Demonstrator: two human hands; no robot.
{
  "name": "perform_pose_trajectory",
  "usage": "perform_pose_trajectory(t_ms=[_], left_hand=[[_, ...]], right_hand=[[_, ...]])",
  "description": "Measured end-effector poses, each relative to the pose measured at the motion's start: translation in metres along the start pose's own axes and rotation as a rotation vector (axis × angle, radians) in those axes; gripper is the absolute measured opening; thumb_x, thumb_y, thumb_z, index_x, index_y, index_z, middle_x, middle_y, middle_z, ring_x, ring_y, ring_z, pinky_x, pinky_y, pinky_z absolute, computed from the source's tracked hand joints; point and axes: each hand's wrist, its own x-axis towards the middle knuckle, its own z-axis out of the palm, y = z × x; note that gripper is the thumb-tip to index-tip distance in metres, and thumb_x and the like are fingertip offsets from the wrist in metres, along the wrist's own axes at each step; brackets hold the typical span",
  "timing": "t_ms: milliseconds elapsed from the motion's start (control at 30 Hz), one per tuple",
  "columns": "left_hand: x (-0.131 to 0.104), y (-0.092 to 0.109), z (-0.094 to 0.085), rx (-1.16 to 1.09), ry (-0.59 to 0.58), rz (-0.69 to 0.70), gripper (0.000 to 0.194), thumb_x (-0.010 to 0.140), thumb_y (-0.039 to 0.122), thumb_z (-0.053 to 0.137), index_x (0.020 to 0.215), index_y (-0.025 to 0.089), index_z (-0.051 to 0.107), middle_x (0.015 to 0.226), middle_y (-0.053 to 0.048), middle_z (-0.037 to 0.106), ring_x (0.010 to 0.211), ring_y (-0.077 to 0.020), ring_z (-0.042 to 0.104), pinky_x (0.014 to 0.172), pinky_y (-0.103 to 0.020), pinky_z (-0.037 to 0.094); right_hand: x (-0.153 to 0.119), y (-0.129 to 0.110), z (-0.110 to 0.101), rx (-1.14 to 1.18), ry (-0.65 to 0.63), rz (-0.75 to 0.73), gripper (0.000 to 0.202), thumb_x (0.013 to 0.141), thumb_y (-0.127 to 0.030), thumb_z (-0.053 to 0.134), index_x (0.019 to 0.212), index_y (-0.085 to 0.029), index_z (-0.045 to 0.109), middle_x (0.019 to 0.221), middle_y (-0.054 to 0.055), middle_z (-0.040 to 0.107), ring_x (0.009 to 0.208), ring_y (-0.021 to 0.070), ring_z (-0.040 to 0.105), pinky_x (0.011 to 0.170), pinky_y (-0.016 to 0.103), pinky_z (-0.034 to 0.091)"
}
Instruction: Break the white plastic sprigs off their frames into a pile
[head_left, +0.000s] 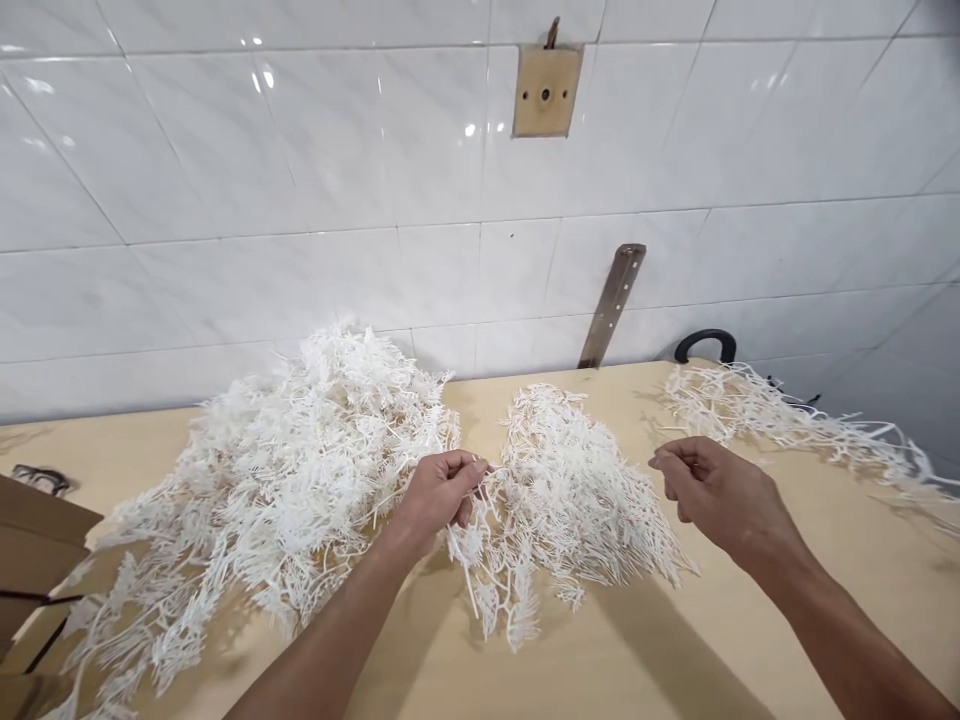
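Note:
My left hand point(450, 488) is closed on a white branched sprig point(487, 580), whose feathery ends hang down over the table. To the left rises a large heap of white branched pieces point(315, 470). A smaller pile of short white pieces point(577, 490) lies between my two hands. Right of that pile, my right hand point(701, 490) is held above the table with its fingers pinched together; anything between the fingertips is too small to make out.
Thin white stems point(787, 415) lie at the back right, near a black curved handle point(705, 345). A metal strip point(613, 305) leans on the tiled wall. A cardboard box point(37, 550) stands at the left, with a dark looped object point(43, 478) behind it.

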Motion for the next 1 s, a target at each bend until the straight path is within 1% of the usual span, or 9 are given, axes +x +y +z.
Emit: perform_pose_trajectory(t_ms=[100, 200, 300, 467, 567, 700, 800, 900, 1000], left_hand=[[0.001, 0.000, -0.001, -0.017, 0.031, -0.005, 0.036, 0.075, 0.048, 0.069, 0.065, 0.017, 0.055, 0.047, 0.005, 0.047, 0.036, -0.0058, 0.040, 0.041, -0.020, 0.026], [0.003, 0.000, -0.004, -0.041, 0.058, -0.003, 0.036, 0.075, 0.048, 0.069, 0.065, 0.016, 0.055, 0.052, 0.004, 0.053, 0.037, -0.0060, 0.043, 0.041, -0.020, 0.029], [0.006, 0.002, -0.010, -0.072, 0.084, -0.001, 0.035, 0.073, 0.046, 0.071, 0.066, 0.016, 0.056, 0.055, 0.003, 0.057, 0.037, -0.0057, 0.045, 0.039, -0.019, 0.027], [0.007, 0.011, -0.018, -0.145, 0.088, -0.043, 0.034, 0.070, 0.044, 0.075, 0.067, 0.016, 0.056, 0.048, 0.006, 0.050, 0.035, -0.0051, 0.043, 0.037, -0.018, 0.025], [0.006, 0.015, -0.018, -0.163, 0.101, -0.053, 0.035, 0.069, 0.045, 0.076, 0.067, 0.016, 0.057, 0.048, 0.007, 0.050, 0.034, -0.0045, 0.043, 0.036, -0.017, 0.024], [0.005, 0.017, -0.015, -0.178, 0.140, -0.038, 0.036, 0.067, 0.046, 0.077, 0.071, 0.015, 0.059, 0.062, 0.004, 0.058, 0.038, -0.0044, 0.048, 0.034, -0.017, 0.026], [0.005, 0.017, -0.012, -0.186, 0.158, -0.021, 0.035, 0.066, 0.044, 0.078, 0.072, 0.014, 0.060, 0.068, 0.002, 0.059, 0.042, -0.0056, 0.053, 0.035, -0.017, 0.030], [0.006, 0.014, -0.010, -0.207, 0.167, -0.009, 0.034, 0.066, 0.042, 0.078, 0.072, 0.014, 0.060, 0.070, 0.001, 0.060, 0.047, -0.0078, 0.057, 0.038, -0.018, 0.034], [0.007, 0.010, -0.009, -0.235, 0.163, -0.013, 0.034, 0.066, 0.041, 0.078, 0.072, 0.013, 0.060, 0.071, -0.001, 0.062, 0.051, -0.0095, 0.061, 0.042, -0.018, 0.038]], right_hand=[[-0.003, -0.003, -0.001, -0.022, -0.038, 0.060, 0.018, 0.079, -0.037, 0.058, 0.082, -0.021, 0.064, 0.058, 0.002, 0.064, 0.041, 0.0156, 0.058, 0.040, 0.026, 0.045], [-0.009, -0.018, 0.010, 0.028, -0.044, 0.055, 0.022, 0.081, -0.040, 0.057, 0.086, -0.020, 0.063, 0.058, 0.002, 0.063, 0.045, 0.0163, 0.059, 0.042, 0.025, 0.046], [-0.011, -0.037, 0.023, 0.086, -0.056, -0.007, 0.022, 0.083, -0.041, 0.057, 0.084, -0.020, 0.062, 0.057, 0.001, 0.061, 0.046, 0.0145, 0.057, 0.043, 0.024, 0.045], [-0.008, -0.058, 0.033, 0.122, -0.033, -0.119, 0.019, 0.085, -0.038, 0.056, 0.082, -0.020, 0.059, 0.061, 0.001, 0.062, 0.047, 0.0127, 0.053, 0.046, 0.025, 0.045], [-0.005, -0.060, 0.035, 0.139, -0.028, -0.165, 0.021, 0.087, -0.039, 0.054, 0.085, -0.020, 0.061, 0.062, 0.001, 0.062, 0.050, 0.0135, 0.055, 0.048, 0.025, 0.046], [-0.003, -0.052, 0.037, 0.076, -0.189, -0.188, 0.024, 0.088, -0.041, 0.054, 0.088, -0.021, 0.067, 0.068, 0.003, 0.065, 0.055, 0.0152, 0.059, 0.049, 0.026, 0.047], [-0.006, -0.046, 0.036, 0.051, -0.226, -0.176, 0.026, 0.090, -0.042, 0.052, 0.090, -0.022, 0.067, 0.075, 0.004, 0.068, 0.057, 0.0153, 0.060, 0.049, 0.026, 0.048], [-0.011, -0.046, 0.033, 0.086, -0.226, -0.157, 0.028, 0.090, -0.045, 0.053, 0.089, -0.022, 0.067, 0.072, 0.003, 0.066, 0.055, 0.0145, 0.060, 0.050, 0.026, 0.049], [-0.021, -0.053, 0.034, 0.152, -0.321, -0.148, 0.032, 0.091, -0.050, 0.052, 0.092, -0.021, 0.067, 0.066, 0.002, 0.062, 0.048, 0.0131, 0.056, 0.045, 0.025, 0.047]])
